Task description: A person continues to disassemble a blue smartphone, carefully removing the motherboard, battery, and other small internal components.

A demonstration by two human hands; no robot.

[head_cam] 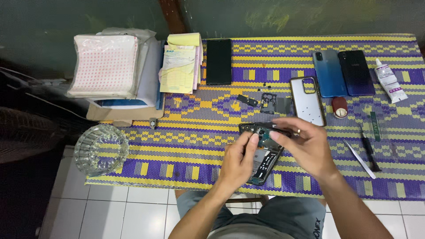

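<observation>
An opened phone [264, 156] with its back removed lies on the purple and yellow woven mat [177, 141], its circuit board and battery exposed. My left hand [239, 161] rests on the phone's left side, thumb and fingers pinched over the upper part of the board. My right hand [305, 144], a ring on one finger, reaches across the phone's top edge, fingertips touching the area near the camera. Whether a small part sits between the fingers cannot be made out.
Beyond the phone lie small black parts [265, 102], a clear phone case [307, 101], a black phone [218, 61], two blue phones [343, 73], a glue tube [390, 80], a round red object [340, 106]. Tweezers [359, 159] and a screwdriver [369, 150] lie right. Glass ashtray [101, 149], paper stacks [133, 71] at left.
</observation>
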